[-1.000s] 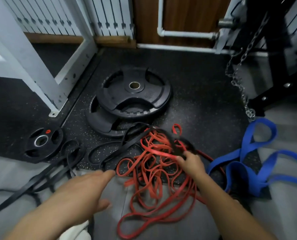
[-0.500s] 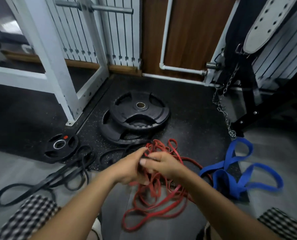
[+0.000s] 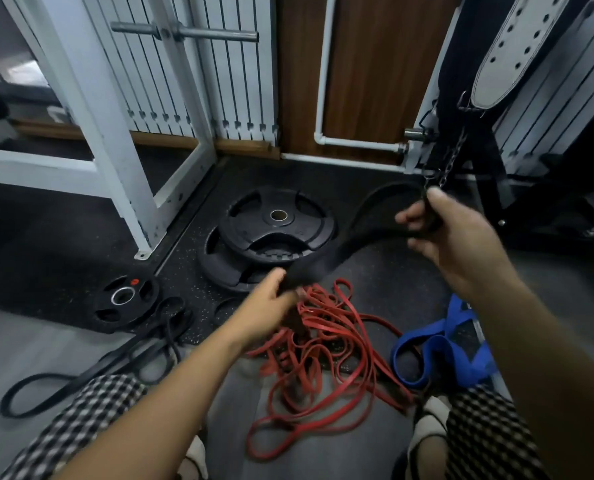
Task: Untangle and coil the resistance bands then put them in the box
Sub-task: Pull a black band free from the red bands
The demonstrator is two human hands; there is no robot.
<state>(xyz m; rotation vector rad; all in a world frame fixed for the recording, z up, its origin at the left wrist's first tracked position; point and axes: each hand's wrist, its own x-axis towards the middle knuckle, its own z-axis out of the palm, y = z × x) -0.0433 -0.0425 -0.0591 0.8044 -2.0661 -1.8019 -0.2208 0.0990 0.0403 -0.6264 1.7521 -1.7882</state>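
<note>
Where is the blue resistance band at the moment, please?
The blue band lies on the floor at lower right of the head view, just right of the red bands.

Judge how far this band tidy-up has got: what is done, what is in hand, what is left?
Done: nothing lies coiled, and no box shows. In hand: the left hand and right hand grip one black resistance band, stretched between them. Left: the red bands lie tangled, the blue band sprawls beside them, other black bands lie further left; all need coiling and boxing.
</note>
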